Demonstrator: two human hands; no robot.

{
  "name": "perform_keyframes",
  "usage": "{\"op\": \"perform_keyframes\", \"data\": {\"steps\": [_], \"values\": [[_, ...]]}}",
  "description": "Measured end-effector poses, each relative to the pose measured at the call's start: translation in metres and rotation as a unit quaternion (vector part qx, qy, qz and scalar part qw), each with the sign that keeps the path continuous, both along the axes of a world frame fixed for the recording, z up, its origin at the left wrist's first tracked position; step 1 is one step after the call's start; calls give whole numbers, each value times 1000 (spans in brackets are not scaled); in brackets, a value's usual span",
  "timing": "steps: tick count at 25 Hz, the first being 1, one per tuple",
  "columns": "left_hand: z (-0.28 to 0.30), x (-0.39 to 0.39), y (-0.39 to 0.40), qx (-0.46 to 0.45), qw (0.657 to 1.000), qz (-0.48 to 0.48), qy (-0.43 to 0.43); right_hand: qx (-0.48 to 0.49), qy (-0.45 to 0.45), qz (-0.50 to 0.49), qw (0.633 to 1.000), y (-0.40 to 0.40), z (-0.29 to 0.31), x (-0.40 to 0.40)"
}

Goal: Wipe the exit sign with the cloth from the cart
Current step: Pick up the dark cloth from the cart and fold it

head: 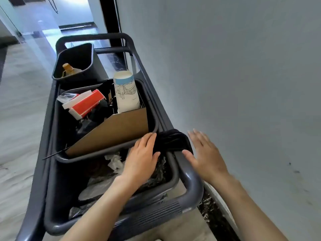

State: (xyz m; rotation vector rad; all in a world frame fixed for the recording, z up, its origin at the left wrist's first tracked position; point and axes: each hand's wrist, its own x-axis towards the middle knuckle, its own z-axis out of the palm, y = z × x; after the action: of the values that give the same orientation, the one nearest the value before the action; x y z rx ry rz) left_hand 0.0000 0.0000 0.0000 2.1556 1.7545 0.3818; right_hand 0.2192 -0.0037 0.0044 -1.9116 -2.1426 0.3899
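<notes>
A black cloth (172, 140) hangs draped over the right rail of the grey cart (192, 181). My left hand (141, 157) lies flat over the near bin with its fingers spread, the fingertips touching the cloth's left edge. On the other side, my right hand (204, 153) is open and flat, with the thumb resting on the rail just below the cloth. Neither hand grips the cloth. No exit sign is in view.
The cart holds a near bin of crumpled rubbish (114, 162), a middle bin with brown cardboard (118, 131), a red box (86, 103) and a white cup (126, 92), and a far black bin (76, 63) with a bottle. A pale wall (243, 75) runs along the right; floor lies left.
</notes>
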Motion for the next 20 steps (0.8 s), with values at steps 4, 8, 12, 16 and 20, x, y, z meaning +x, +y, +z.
{"op": "perform_keyframes", "data": {"steps": [4,8,12,16,20], "values": [[-14,14,16,-105,984,66,-128,-94,118,-29,988,35,-15,-2],[-30,20,29,-139,964,111,-196,-197,232,-33,952,56,-31,1],[-38,16,38,-162,953,111,-229,-185,269,-62,943,61,-37,0],[-38,12,31,-158,965,98,-184,-114,224,-93,963,50,-32,-3],[-7,12,31,-113,969,91,-200,-66,281,-130,949,32,-15,3]]}}
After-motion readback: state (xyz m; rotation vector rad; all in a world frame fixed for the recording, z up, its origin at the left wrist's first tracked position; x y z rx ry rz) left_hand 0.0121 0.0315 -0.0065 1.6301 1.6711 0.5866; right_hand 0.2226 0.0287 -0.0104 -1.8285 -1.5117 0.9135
